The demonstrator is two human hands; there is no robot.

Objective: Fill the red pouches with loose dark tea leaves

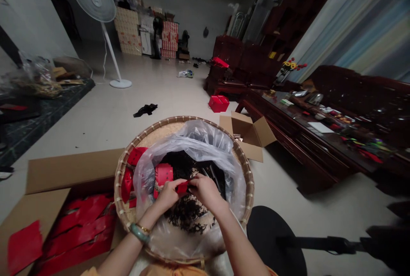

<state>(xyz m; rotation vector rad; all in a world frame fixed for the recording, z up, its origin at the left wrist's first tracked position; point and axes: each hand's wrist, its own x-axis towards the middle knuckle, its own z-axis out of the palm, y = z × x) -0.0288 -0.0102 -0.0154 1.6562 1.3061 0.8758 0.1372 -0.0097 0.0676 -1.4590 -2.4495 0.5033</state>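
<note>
Largest item: the woven tray [184, 119], directly before me, its near edge close to my body, presumably to keep everything within easy reach. Beyond its left edge stood an open carton [75, 169] of red packets [80, 225], flaps folded out, likely for quick access.

A clear plastic bag [205, 137] lay spread open inside the tray, its crumpled mouth ringing the contents; I judged it a liner against spillage. Dark shreds [184, 216] were heaped in it, running toward the tray's near edge. A pink-red stack [164, 173] sat toward the left edge, probably to suit my left hand [169, 193]. Thin metal rods [214, 175] leaned at the right.

Hands nearly together over the tray's middle. Left: thumb and fingers pinched on a small red packet [182, 187], apparently steadying it. Right hand [205, 188]: fingertips at the packet's right end; whether they gripped it, could not tell.

Packet appearance: bright red, small, partly covered by fingers; markings not legible.
</note>
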